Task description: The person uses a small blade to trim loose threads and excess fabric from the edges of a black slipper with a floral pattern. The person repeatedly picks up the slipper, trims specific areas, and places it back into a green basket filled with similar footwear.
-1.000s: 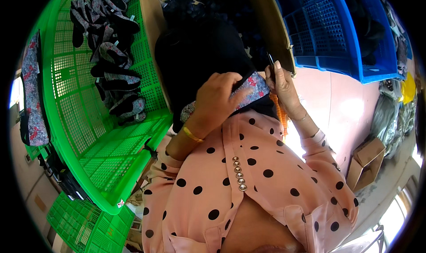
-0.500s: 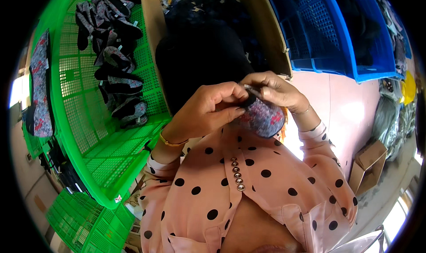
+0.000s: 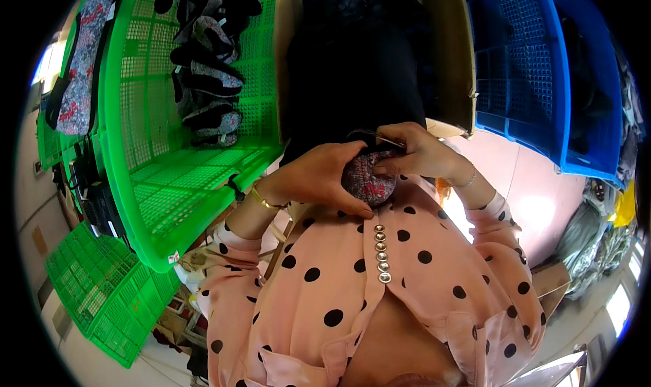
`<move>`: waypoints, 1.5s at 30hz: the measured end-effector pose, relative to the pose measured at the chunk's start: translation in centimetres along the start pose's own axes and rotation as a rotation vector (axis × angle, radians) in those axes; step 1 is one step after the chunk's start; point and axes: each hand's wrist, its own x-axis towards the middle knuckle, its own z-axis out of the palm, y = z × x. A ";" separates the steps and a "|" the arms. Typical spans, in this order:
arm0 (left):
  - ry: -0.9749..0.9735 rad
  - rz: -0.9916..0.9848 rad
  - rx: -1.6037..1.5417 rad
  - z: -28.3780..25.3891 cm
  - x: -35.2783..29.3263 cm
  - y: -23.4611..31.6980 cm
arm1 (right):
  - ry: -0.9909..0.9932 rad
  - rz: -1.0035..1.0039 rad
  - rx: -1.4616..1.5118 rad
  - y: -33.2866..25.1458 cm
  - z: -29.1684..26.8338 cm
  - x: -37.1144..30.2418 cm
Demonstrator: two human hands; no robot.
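Note:
A grey slipper-like fabric piece (image 3: 363, 187) with red flowers and a dark edge is held close in front of my chest, its rounded end toward me. My left hand (image 3: 312, 177) curls round its left side, thumb beneath and fingers above. On the opposite side my right hand (image 3: 427, 158) grips it with the thumb pressed into the patterned cloth. A thin metallic tool (image 3: 389, 141) sticks out from the right fingers over the dark edge; its kind cannot be made out. My dark-clothed lap lies just beyond.
A green plastic basket (image 3: 115, 149) with several similar floral pieces (image 3: 213, 78) stands left, another floral piece (image 3: 81, 68) at its outer side. Ahead is a cardboard box (image 3: 458, 54) of dark items. Blue crates (image 3: 564, 68) stand right. A second green basket (image 3: 108, 292) is lower left.
My left hand has gone from pinching the edge to cupping the piece's side. My right thumb now presses the patterned cloth. The whole view has shifted, with the baskets higher and further right.

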 end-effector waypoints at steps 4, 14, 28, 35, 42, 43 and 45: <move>-0.051 -0.083 -0.293 0.1 0.1 0.8 | -0.119 -0.080 -0.018 -0.3 -1.1 -0.1; 0.200 -0.033 -0.402 -1.9 1.2 -1.1 | 0.008 -0.010 0.130 -0.9 -1.0 1.3; 0.728 0.357 0.541 -4.2 6.5 -3.4 | 0.510 -0.242 -0.982 -0.2 -2.6 1.1; 0.690 0.506 0.579 -4.9 6.3 -4.0 | 0.949 -0.264 -1.135 4.8 -2.3 1.7; 0.891 0.439 0.744 -3.6 9.2 -7.3 | 0.855 -0.040 -0.385 6.1 -1.5 1.6; 0.849 0.450 0.719 -4.1 8.7 -7.5 | 0.756 -0.011 -0.173 5.7 -2.0 1.0; 0.785 0.444 0.615 -4.5 8.4 -7.3 | 0.761 0.016 0.011 5.0 -3.1 0.4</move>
